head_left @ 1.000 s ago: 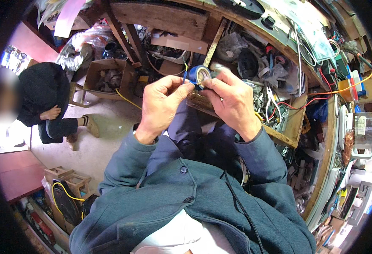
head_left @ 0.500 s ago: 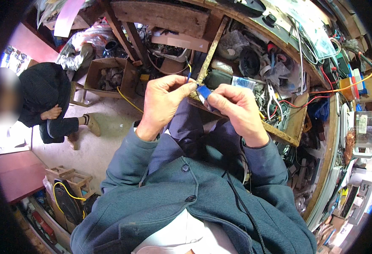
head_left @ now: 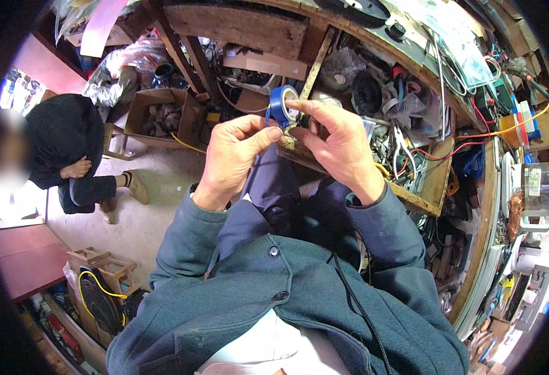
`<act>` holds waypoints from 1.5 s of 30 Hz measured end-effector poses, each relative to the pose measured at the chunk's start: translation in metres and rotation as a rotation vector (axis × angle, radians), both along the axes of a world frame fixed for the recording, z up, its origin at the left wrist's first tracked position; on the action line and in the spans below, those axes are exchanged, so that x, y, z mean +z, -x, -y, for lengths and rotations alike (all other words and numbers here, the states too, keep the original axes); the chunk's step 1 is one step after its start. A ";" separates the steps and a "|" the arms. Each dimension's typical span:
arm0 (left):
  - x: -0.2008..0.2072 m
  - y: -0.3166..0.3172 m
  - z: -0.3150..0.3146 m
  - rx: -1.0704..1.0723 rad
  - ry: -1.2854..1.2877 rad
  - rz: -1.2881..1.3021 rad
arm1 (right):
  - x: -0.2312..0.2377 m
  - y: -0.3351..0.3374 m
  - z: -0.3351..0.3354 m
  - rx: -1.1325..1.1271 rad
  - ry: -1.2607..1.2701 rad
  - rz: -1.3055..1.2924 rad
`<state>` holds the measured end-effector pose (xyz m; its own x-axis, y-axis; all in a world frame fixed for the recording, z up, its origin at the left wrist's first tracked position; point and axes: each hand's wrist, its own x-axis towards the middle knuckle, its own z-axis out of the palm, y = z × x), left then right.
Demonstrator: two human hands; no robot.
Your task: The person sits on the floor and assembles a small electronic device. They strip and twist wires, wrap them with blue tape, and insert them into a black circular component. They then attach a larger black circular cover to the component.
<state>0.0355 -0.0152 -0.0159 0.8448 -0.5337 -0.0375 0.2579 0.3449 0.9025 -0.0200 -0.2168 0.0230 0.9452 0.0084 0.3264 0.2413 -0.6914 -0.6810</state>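
A roll of blue tape (head_left: 279, 103) stands on edge above my fingertips, and its pale core faces right. My right hand (head_left: 343, 144) holds the roll, its index finger reaching into the core and its thumb bent below. Close on the left, my left hand (head_left: 237, 156) is closed in a pinch between thumb and forefinger. A short yellow wire end with blue on it (head_left: 267, 115) sticks up from that pinch, right beside the roll. My fingers hide the rest of the wire there.
Ahead and to the right is an open wooden drawer (head_left: 434, 203) full of tools, tape rolls and wires. A cardboard box (head_left: 134, 122) stands on the floor at left, with a yellow cable (head_left: 187, 145) near it. Another person (head_left: 68, 147) sits at far left.
The tape roll has risen and turned, so its round core now shows. My right hand has moved up and extended its index finger into the roll; my left hand has shifted slightly left.
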 end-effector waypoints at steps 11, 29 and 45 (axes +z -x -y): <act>0.007 0.005 0.007 0.168 -0.346 0.240 | -0.004 0.006 0.000 0.007 0.165 0.136; 0.002 0.005 0.020 0.240 -0.305 0.265 | 0.008 0.018 -0.002 0.116 -0.268 -0.225; 0.007 0.007 0.010 0.177 -0.292 0.443 | 0.027 0.009 -0.006 0.279 -1.470 -0.645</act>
